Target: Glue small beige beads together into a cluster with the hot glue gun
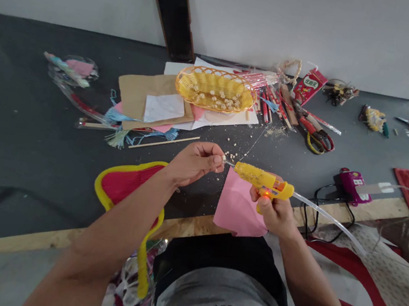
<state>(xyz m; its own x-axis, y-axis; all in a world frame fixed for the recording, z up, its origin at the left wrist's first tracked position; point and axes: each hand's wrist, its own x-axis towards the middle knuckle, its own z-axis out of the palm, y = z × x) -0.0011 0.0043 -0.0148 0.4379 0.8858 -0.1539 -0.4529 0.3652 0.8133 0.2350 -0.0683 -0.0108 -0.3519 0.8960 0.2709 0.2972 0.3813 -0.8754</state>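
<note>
My right hand (276, 213) is wrapped round the grip of a yellow hot glue gun (253, 173), its red light glowing. A long clear glue stick (329, 219) trails out of its back. Between the thumb and fingers of my left hand (197, 162) is a small pale piece (224, 158), held at the glue gun's nozzle. Similar crumbs (231, 155) lie scattered on the dark table just beyond. Under the glue gun, a pink sheet (237, 205) hangs over the table edge. A red shape with fuzzy yellow edging (128, 180) lies beside my left forearm.
A yellow basket (216, 77) with pale bits stands on papers at the back. Pliers (315, 129), sticks and a red carton (310, 85) lie right of it. A phone (175, 19) leans on the wall. A purple device (354, 186) with black cable sits at the right edge.
</note>
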